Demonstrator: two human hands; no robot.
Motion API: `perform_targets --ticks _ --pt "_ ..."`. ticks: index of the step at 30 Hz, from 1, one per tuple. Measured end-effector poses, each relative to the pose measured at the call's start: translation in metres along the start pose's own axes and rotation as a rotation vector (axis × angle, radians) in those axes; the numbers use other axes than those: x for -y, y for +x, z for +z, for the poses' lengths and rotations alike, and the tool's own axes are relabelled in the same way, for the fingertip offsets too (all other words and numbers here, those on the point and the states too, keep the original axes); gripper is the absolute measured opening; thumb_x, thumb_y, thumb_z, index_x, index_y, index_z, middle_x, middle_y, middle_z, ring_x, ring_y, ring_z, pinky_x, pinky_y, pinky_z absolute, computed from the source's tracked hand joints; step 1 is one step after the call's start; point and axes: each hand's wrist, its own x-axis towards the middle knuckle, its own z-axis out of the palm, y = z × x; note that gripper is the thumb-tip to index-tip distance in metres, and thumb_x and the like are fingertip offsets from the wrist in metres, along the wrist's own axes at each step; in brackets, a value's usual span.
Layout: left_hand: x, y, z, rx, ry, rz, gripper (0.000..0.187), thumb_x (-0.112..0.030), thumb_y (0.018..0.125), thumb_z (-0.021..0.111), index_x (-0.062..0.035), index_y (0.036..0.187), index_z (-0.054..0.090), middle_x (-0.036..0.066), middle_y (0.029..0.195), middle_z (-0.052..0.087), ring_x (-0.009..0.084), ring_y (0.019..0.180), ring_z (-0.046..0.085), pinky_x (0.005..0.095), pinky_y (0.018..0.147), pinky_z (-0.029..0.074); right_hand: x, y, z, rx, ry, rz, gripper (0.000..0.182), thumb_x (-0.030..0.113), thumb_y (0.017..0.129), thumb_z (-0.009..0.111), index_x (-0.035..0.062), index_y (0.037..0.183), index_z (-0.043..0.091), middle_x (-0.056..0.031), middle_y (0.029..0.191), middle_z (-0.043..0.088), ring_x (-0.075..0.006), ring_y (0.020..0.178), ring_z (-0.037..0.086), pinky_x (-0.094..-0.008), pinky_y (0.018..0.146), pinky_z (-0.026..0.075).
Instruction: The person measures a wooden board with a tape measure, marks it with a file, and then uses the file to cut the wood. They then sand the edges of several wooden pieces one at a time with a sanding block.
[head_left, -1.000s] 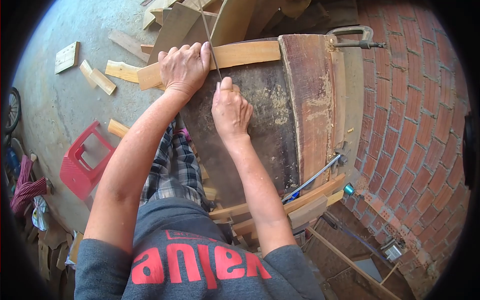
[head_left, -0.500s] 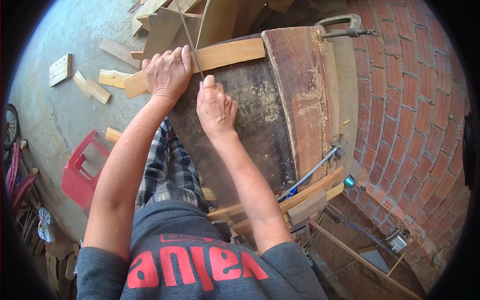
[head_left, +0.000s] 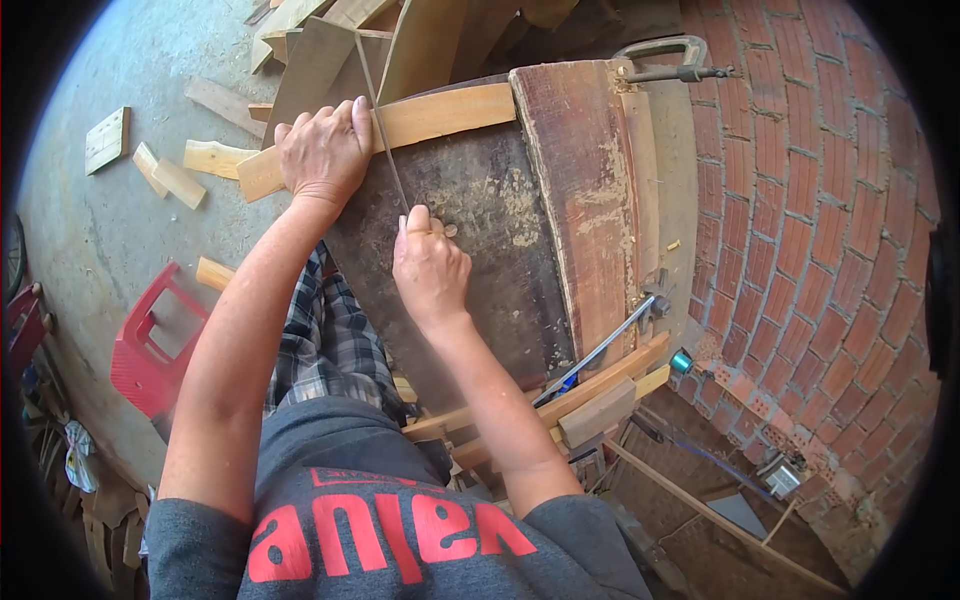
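Near the bench's far-left edge, my left hand (head_left: 325, 155) grips a narrow light wooden board (head_left: 450, 112), its fingers curled over the wood and the thumb beside the blade. My right hand (head_left: 432, 262) is closed at the near end of a saw (head_left: 392, 160), whose thin blade shows almost edge-on. The blade crosses the board just right of my left thumb and reaches past its far side. My right fist hides the saw's handle. Underneath the board lies the dark, worn bench top (head_left: 450, 280); the board's left end sticks out past it.
A thick plank (head_left: 580, 190) lies along the bench's right side, with a C-clamp (head_left: 670, 65) at its far end. A metal bar clamp (head_left: 610, 340) rests near the front. Offcuts (head_left: 180, 185) and a red plastic chair (head_left: 150, 350) are on the left; a brick wall (head_left: 790, 180) rises right.
My right hand has drawn the saw back toward my body, so more blade shows on the near side of the board. My left hand keeps its grip on the board. The view has shifted slightly.
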Motion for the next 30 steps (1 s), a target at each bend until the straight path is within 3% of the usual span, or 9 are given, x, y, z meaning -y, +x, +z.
perform_targets --ticks 4,6,12,14,15,20,23,26,30 --pt "0.000 -0.003 0.001 -0.013 0.010 0.000 0.040 -0.038 0.098 0.043 -0.0177 0.075 0.068 0.002 0.073 0.069 0.0235 0.073 0.066 0.0409 0.074 0.040 0.011 0.044 0.012 -0.087 0.049 -0.021 0.019 0.022 0.099 0.050 0.0054 0.091 0.048 -0.0185 0.076 0.066 -0.0377 0.064 0.067 -0.0475 0.055 0.054" --pt "-0.001 -0.003 -0.003 -0.014 0.019 -0.016 0.040 -0.039 0.098 0.043 -0.0178 0.075 0.069 0.002 0.074 0.069 0.0231 0.074 0.066 0.0412 0.074 0.040 0.013 0.053 0.008 -0.102 -0.074 -0.096 0.014 0.016 0.098 0.050 0.0059 0.087 0.049 -0.0153 0.071 0.064 -0.0313 0.062 0.069 -0.0394 0.053 0.056" --pt "-0.001 -0.004 -0.005 0.127 0.034 -0.036 0.041 -0.041 0.100 0.040 -0.0184 0.084 0.070 0.003 0.080 0.070 0.0242 0.079 0.067 0.0418 0.076 0.041 -0.003 -0.005 -0.004 -0.001 -0.076 -0.046 0.016 0.018 0.098 0.051 0.0056 0.088 0.049 -0.0152 0.072 0.065 -0.0311 0.062 0.069 -0.0394 0.052 0.056" --pt "-0.001 -0.002 -0.005 0.083 0.030 -0.026 0.041 -0.041 0.100 0.040 -0.0184 0.083 0.070 0.003 0.079 0.070 0.0241 0.077 0.067 0.0411 0.076 0.041 0.007 0.037 0.000 -0.081 -0.056 -0.075 0.015 0.017 0.098 0.050 0.0053 0.089 0.050 -0.0158 0.073 0.065 -0.0317 0.063 0.069 -0.0405 0.053 0.056" --pt "-0.001 -0.001 -0.005 0.076 0.036 -0.025 0.041 -0.041 0.100 0.040 -0.0184 0.083 0.070 0.003 0.079 0.070 0.0241 0.077 0.067 0.0411 0.076 0.041 0.011 0.054 0.007 -0.070 0.000 -0.038 0.018 0.022 0.099 0.049 0.0059 0.091 0.049 -0.0176 0.076 0.067 -0.0385 0.066 0.068 -0.0498 0.057 0.053" --pt "-0.005 -0.001 -0.008 0.113 0.035 -0.056 0.040 -0.040 0.100 0.040 -0.0190 0.083 0.070 0.003 0.079 0.071 0.0238 0.078 0.067 0.0405 0.077 0.042 -0.002 0.005 -0.009 -0.012 -0.010 -0.048 0.018 0.022 0.099 0.050 0.0056 0.091 0.050 -0.0185 0.077 0.066 -0.0382 0.066 0.068 -0.0501 0.057 0.054" --pt "-0.004 -0.001 -0.008 0.111 0.035 -0.053 0.040 -0.040 0.100 0.041 -0.0192 0.084 0.071 0.003 0.080 0.071 0.0235 0.079 0.067 0.0405 0.078 0.042 -0.005 -0.005 -0.012 -0.003 -0.075 -0.046 0.017 0.020 0.098 0.050 0.0057 0.089 0.050 -0.0159 0.072 0.065 -0.0317 0.062 0.069 -0.0415 0.053 0.056" --pt "-0.004 -0.002 -0.006 0.080 0.028 -0.051 0.040 -0.040 0.100 0.041 -0.0188 0.084 0.071 0.003 0.080 0.071 0.0233 0.079 0.067 0.0410 0.078 0.042 0.010 0.056 0.007 -0.086 -0.009 -0.062 0.018 0.023 0.098 0.053 0.0063 0.091 0.049 -0.0173 0.074 0.066 -0.0372 0.064 0.068 -0.0494 0.054 0.054" --pt "-0.003 -0.002 0.002 -0.027 0.003 -0.020 0.043 -0.040 0.099 0.042 -0.0193 0.073 0.069 0.003 0.073 0.070 0.0225 0.072 0.066 0.0416 0.074 0.040 0.002 0.031 -0.002 -0.067 -0.015 -0.066 0.018 0.023 0.098 0.053 0.0064 0.090 0.049 -0.0179 0.074 0.066 -0.0375 0.065 0.068 -0.0492 0.055 0.054"
